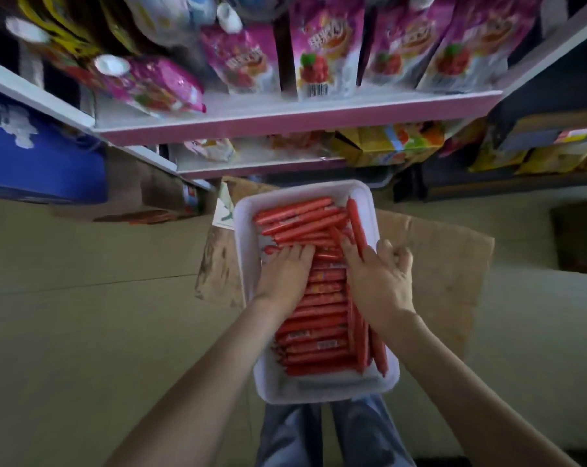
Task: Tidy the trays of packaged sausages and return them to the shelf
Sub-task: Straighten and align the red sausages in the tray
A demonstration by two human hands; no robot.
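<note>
Red packaged sausages point(319, 332) fill the white tray point(248, 237), which sits off the shelf on a sheet of cardboard point(447, 257) on the floor point(83, 298).

Step in hand (judged): tidying, not yet the return. Wrist-side of both hands the sausages lie in neat crosswise rows. Beyond the fingertips a loose heap point(302, 217) lies at mixed angles.

Left hand point(285, 274): palm down, fingers straight and together, pressing flat on the row at the boundary between the ordered and loose parts. Grip open, holding nothing.

Right hand point(379, 284): just beside the left, over the tray's right side. Outer fingers curled, inner fingers reaching forward. One lengthwise sausage point(355, 220) runs from beyond the fingertips into this grip. It appears pinched there, though the contact itself is partly hidden.

Both forearms come in from below, wrists roughly level.

Next move (judged): turn the lengthwise sausage crosswise and lay it against the row under the left fingertips, then work through the heap. Only then lift the tray to the pink-edged shelf point(285, 126) beyond both hands.
</note>
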